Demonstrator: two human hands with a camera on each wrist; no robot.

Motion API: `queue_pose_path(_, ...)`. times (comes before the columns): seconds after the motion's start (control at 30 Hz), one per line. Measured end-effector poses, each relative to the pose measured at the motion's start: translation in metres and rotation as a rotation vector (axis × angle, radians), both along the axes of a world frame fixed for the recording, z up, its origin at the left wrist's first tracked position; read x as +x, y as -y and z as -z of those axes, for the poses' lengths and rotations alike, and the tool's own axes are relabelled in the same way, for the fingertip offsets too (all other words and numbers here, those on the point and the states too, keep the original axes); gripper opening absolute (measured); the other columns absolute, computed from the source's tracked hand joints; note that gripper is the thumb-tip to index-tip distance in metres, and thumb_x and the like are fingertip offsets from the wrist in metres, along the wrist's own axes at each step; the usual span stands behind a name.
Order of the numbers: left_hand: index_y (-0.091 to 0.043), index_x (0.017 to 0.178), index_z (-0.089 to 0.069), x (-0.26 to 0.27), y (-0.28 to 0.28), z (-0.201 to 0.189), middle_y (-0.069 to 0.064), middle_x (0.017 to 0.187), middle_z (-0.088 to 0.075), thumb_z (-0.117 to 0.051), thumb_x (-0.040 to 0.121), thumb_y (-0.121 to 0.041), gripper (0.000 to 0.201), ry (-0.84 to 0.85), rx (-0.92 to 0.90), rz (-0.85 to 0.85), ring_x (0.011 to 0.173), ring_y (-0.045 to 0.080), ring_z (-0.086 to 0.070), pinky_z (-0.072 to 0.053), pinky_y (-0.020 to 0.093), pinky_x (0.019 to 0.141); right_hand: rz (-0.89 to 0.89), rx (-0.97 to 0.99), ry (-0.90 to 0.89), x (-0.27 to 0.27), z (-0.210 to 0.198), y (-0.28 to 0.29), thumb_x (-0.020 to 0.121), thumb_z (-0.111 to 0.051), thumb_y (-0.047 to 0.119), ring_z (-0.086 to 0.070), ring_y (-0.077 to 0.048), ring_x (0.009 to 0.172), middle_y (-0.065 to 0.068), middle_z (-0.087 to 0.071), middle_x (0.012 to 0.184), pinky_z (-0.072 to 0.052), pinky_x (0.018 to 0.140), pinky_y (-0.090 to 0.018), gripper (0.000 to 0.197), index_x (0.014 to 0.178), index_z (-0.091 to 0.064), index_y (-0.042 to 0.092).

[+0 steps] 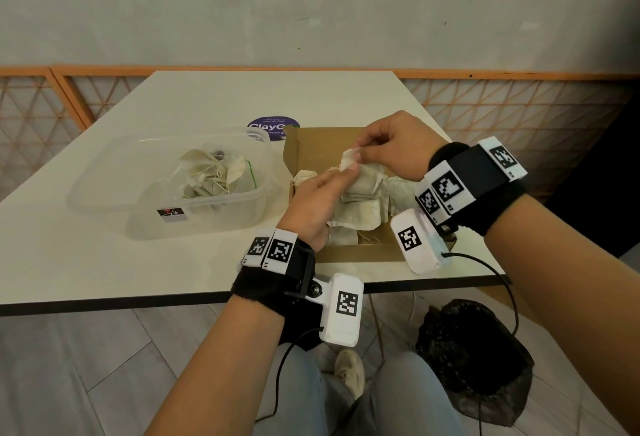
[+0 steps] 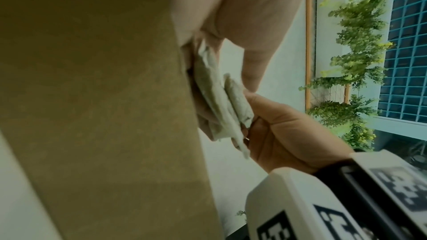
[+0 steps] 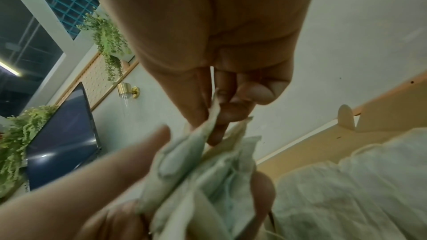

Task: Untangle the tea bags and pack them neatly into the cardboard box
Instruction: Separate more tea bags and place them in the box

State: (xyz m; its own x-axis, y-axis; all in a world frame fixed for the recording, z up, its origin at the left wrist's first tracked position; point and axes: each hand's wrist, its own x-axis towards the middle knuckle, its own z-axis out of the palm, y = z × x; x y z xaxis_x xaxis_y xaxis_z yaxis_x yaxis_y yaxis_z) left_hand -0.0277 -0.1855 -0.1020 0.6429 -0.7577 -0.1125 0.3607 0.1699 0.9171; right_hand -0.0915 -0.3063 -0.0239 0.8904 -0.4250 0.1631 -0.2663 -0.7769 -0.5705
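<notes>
Over the open cardboard box (image 1: 322, 144) both hands work on a small bunch of pale tea bags (image 1: 349, 161). My left hand (image 1: 322, 193) holds the bunch from below, fingers curled round it (image 2: 219, 101). My right hand (image 1: 384, 148) pinches the top edge of one tea bag (image 3: 215, 112) between thumb and fingers. Several flat tea bags (image 1: 360, 210) lie stacked inside the box beneath the hands. More tangled tea bags (image 1: 214, 175) with strings sit in a clear plastic container (image 1: 104, 186) to the left.
The box and container stand on a white table (image 1: 173, 106) whose front edge is near my wrists. A purple round sticker (image 1: 273, 127) lies behind the box. A black bag (image 1: 474, 359) sits on the floor under the table at right.
</notes>
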Motion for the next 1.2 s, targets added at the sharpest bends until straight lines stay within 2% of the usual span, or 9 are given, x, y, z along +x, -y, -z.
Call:
queue_pose_path(0.17,-0.008,0.095,-0.065,0.003,0.000,0.002,0.008,0.091,-0.068,-0.053,0.095,-0.012,0.013,-0.081,-0.075,-0.043,0.072,0.015,-0.068,-0.058,0.026,0.060,0.165,0.086,0.089,-0.022,0.005,-0.003,0.085,-0.062,0.036,-0.058,-0.015,0.073,0.003,-0.063,0.074,-0.044,0.068,-0.028,0.027,0.081,-0.067,0.010)
queue_pose_path(0.23,-0.007,0.101,-0.065,0.005,-0.001,0.001,0.010,0.094,-0.069,-0.052,0.096,-0.012,0.014,-0.123,-0.115,-0.062,0.072,0.015,-0.069,-0.059,0.028,0.061,0.142,0.132,-0.086,-0.036,0.010,-0.011,0.084,-0.058,0.049,-0.059,-0.012,0.069,0.002,-0.066,0.072,-0.042,0.062,-0.025,0.039,0.076,-0.067,0.012)
queue_pose_path(0.33,-0.002,0.113,-0.062,0.005,-0.001,0.001,0.018,0.106,-0.066,-0.051,0.096,-0.014,0.023,-0.146,-0.145,-0.094,0.082,0.022,-0.068,-0.059,0.031,0.065,0.072,0.256,-0.261,-0.043,0.029,-0.021,0.079,-0.060,0.056,-0.063,-0.010,0.068,-0.001,-0.072,0.076,-0.047,0.071,-0.022,0.046,0.076,-0.071,0.011)
queue_pose_path(0.47,0.000,0.123,-0.057,0.002,-0.002,-0.002,0.023,0.117,-0.061,-0.050,0.097,-0.015,0.031,-0.187,-0.162,-0.122,0.098,0.031,-0.062,-0.057,0.040,0.075,0.076,0.454,-0.039,-0.041,0.045,-0.023,0.077,-0.071,0.037,-0.060,-0.010,0.066,-0.005,-0.069,0.071,-0.045,0.066,-0.023,0.027,0.076,-0.069,0.009)
queue_pose_path(0.6,-0.005,0.118,-0.059,0.004,-0.004,-0.003,0.014,0.103,-0.064,-0.049,0.097,-0.014,0.024,-0.192,-0.167,-0.139,0.082,0.019,-0.065,-0.057,0.030,0.069,-0.003,0.589,0.136,-0.047,0.031,-0.020,0.077,-0.073,0.017,-0.060,-0.011,0.066,-0.004,-0.067,0.072,-0.047,0.069,-0.028,0.009,0.074,-0.065,0.015)
queue_pose_path(0.73,-0.007,0.112,-0.062,0.003,-0.003,-0.001,0.011,0.099,-0.067,-0.052,0.096,-0.014,0.020,-0.145,-0.143,-0.129,0.079,0.016,-0.066,-0.057,0.028,0.072,-0.148,0.489,0.174,-0.053,0.004,-0.018,0.073,-0.074,0.006,-0.060,-0.010,0.069,-0.011,-0.064,0.081,-0.048,0.065,-0.016,0.015,0.079,-0.061,0.009)
queue_pose_path(0.9,-0.011,0.095,-0.065,-0.002,-0.006,-0.002,0.000,0.073,-0.072,-0.052,0.094,-0.006,0.015,-0.032,-0.126,-0.081,0.065,0.011,-0.068,-0.054,0.023,0.053,-0.295,0.442,0.076,-0.047,-0.023,-0.021,0.075,-0.072,0.009,-0.062,-0.010,0.076,-0.005,-0.070,0.088,-0.049,0.069,-0.018,0.013,0.085,-0.069,0.017)
queue_pose_path(1.07,-0.010,0.109,-0.066,-0.003,-0.005,-0.004,0.003,0.089,-0.071,-0.051,0.096,-0.011,0.019,-0.007,-0.054,-0.062,0.079,0.013,-0.067,-0.055,0.022,0.059,-0.108,0.180,0.018,-0.025,-0.014,-0.012,0.078,-0.073,0.021,-0.061,-0.006,0.076,0.006,-0.069,0.081,-0.045,0.075,-0.021,0.009,0.086,-0.071,0.020)
queue_pose_path(1.2,-0.003,0.115,-0.062,-0.004,-0.005,-0.005,0.008,0.097,-0.068,-0.048,0.097,-0.009,0.023,-0.064,-0.071,-0.030,0.078,0.013,-0.069,-0.058,0.024,0.066,0.012,0.145,0.043,-0.016,-0.001,-0.005,0.079,-0.071,0.022,-0.054,-0.003,0.067,0.009,-0.062,0.073,-0.042,0.070,-0.022,0.010,0.088,-0.070,0.019)
